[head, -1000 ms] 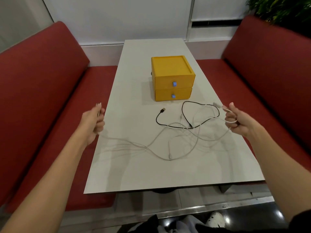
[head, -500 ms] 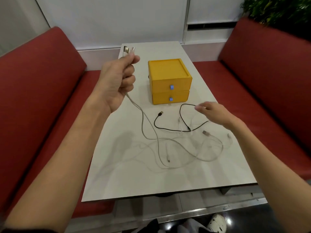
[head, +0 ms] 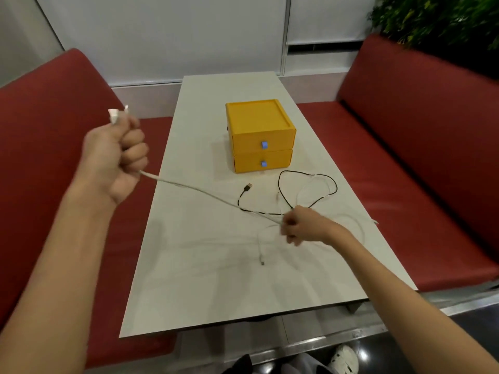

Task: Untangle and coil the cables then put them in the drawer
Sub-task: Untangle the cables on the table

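My left hand is raised left of the table and grips a white cable with its plugs sticking out above the fist. That cable runs taut down to my right hand, which pinches it low over the table. A black cable with a USB plug lies looped in front of the yellow two-drawer box. More white cable lies tangled around my right hand. Both drawers, with blue knobs, are closed.
The white table stands between two red benches. A green plant sits at the back right. My shoes show beneath the table's near edge.
My left hand has dropped from high over the table to the left. My right hand has come down and gripped the white cable, which is now stretched taut.
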Available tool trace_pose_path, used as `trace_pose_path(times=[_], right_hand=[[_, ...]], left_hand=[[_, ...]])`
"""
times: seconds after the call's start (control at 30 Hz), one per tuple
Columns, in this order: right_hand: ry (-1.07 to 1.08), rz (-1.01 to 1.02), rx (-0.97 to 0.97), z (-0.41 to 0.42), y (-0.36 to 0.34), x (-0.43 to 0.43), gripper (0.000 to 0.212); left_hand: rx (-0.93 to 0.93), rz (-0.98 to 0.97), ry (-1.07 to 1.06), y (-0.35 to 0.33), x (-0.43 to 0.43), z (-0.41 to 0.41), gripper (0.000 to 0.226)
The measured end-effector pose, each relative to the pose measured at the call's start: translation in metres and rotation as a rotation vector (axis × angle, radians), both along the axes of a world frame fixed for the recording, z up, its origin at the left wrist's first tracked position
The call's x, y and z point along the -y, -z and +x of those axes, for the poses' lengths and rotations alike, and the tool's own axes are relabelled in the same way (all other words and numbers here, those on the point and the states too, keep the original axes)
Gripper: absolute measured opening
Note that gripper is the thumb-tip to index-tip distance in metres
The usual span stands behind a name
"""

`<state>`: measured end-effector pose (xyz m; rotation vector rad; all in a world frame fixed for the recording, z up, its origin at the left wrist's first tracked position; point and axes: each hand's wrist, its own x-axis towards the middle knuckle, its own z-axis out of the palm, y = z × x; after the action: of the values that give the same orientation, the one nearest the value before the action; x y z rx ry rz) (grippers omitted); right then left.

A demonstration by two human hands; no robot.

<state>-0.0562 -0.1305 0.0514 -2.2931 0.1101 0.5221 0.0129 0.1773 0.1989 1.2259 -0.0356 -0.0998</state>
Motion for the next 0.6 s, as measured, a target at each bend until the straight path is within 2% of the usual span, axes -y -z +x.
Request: trace_pose_path(times=[0.03,0.1,0.17,0.27,0.33,0.37,0.4,0.47,0.53,0.6], right_hand=[[0.113,-0.011,0.001,-0.004,0.010,0.017,0.015],[0.412,0.194,0.013,-0.010,0.024,0.043,0.012],[0.735,0.593,0.007,-0.011,0.027,0.058,0.015],[1.095,1.316,0.099,-0.004,0.022,0.072,0.015],[1.237,1.610,0.136,0.001,0.019,0.081,0.010],[1.292,1.688,0.141,0.003,0.018,0.087,0.009],[1.339,1.728,0.144,0.006,0.018,0.094,0.009],[1.393,1.641,0.142,0.009,0.019,0.109,0.013],[1.385,1.373,0.119,0.012,0.021,0.123,0.015],[1.291,1.043,0.102,0.013,0.018,0.133,0.016]], left_hand=[[-0.021,0.005,-0.020,0.002,-0.012,0.000,0.032],[-0.058,0.049,-0.041,0.012,-0.027,-0.003,0.032],[-0.087,0.150,-0.056,0.028,-0.030,-0.005,0.031],[-0.168,0.299,-0.076,0.067,-0.029,-0.001,0.031],[-0.239,0.357,-0.078,0.097,-0.032,0.005,0.031],[-0.271,0.382,-0.077,0.111,-0.035,0.008,0.031],[-0.300,0.405,-0.078,0.125,-0.040,0.011,0.030],[-0.348,0.446,-0.086,0.146,-0.049,0.013,0.029],[-0.390,0.475,-0.105,0.162,-0.058,0.012,0.029],[-0.426,0.498,-0.118,0.173,-0.063,0.010,0.029]])
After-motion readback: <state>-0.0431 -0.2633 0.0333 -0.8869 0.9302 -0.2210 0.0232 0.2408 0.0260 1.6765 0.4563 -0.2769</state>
